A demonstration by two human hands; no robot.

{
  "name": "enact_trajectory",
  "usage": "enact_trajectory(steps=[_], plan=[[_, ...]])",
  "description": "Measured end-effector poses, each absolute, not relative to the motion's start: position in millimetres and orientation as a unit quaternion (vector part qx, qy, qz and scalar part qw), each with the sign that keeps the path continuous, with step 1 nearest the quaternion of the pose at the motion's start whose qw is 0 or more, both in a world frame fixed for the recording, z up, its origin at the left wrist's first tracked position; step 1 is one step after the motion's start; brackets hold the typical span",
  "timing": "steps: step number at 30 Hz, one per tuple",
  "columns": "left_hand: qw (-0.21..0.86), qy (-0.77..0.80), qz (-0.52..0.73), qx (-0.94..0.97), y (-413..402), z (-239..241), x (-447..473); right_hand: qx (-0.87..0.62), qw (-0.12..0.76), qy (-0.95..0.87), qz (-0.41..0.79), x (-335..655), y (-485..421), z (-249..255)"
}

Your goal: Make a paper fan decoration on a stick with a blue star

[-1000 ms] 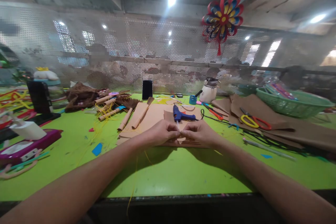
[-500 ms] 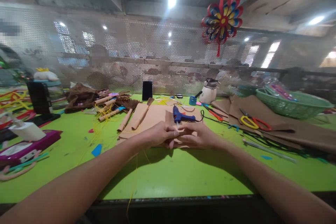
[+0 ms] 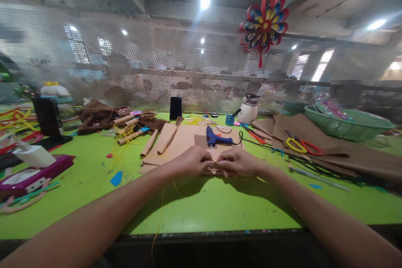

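We hold our bare left hand (image 3: 195, 161) and right hand (image 3: 240, 161) close together over flat, tan paper sheets (image 3: 188, 134), centre frame.
Thumbs sit near curled fingertips; whether they pinch anything, we cannot tell. Just above lies a dark-blue plastic glue gun (image 3: 220, 139). We judge the paper light, stiffish, easily creased, best taken by its edges.

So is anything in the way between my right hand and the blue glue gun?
Nothing visible stands between them: the blue glue gun lies just beyond your right hand, on brown paper.
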State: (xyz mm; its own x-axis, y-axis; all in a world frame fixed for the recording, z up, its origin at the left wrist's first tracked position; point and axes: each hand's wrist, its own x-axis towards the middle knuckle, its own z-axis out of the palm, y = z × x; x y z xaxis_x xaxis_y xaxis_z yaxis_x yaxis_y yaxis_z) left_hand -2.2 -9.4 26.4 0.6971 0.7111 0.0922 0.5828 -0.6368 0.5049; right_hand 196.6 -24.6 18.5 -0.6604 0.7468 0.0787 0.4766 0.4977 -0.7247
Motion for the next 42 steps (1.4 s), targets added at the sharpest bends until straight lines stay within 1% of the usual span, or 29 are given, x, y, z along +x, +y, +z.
enact_trajectory(steps=[3, 8, 11, 14, 18, 21, 26, 30, 33, 37, 40, 42], plan=[[0.229, 0.359, 0.147, 0.893, -5, 23, -5, -0.373, 0.215, -0.813, 0.392, 198, -24, 19], [0.278, 0.345, 0.147, 0.884, 1, 18, -9, -0.399, 0.259, -0.777, 0.411, 200, -20, 16], [0.246, 0.339, 0.183, 0.889, 0, 18, -7, -0.392, 0.284, -0.770, 0.415, 197, -19, 13], [0.204, 0.331, 0.202, 0.899, -3, 20, -4, -0.394, 0.305, -0.773, 0.393, 194, -18, 11], [0.191, 0.325, 0.204, 0.903, -5, 22, -2, -0.404, 0.321, -0.768, 0.380, 193, -18, 12], [0.240, 0.323, 0.193, 0.895, -5, 24, -5, -0.416, 0.328, -0.759, 0.380, 193, -20, 17], [0.392, 0.334, 0.132, 0.847, -2, 26, -13, -0.415, 0.329, -0.764, 0.369, 194, -22, 20], [0.466, 0.338, 0.130, 0.807, 2, 28, -19, -0.407, 0.331, -0.749, 0.405, 198, -18, 12], [0.489, 0.333, 0.118, 0.797, 6, 29, -22, -0.397, 0.334, -0.739, 0.431, 200, -15, 7], [0.492, 0.331, 0.111, 0.798, 10, 30, -24, -0.393, 0.339, -0.743, 0.422, 199, -15, 9], [0.507, 0.326, 0.113, 0.790, 13, 28, -26, -0.393, 0.325, -0.754, 0.415, 198, -15, 11], [0.529, 0.318, 0.105, 0.780, 15, 27, -28, -0.396, 0.310, -0.744, 0.440, 197, -16, 12]])
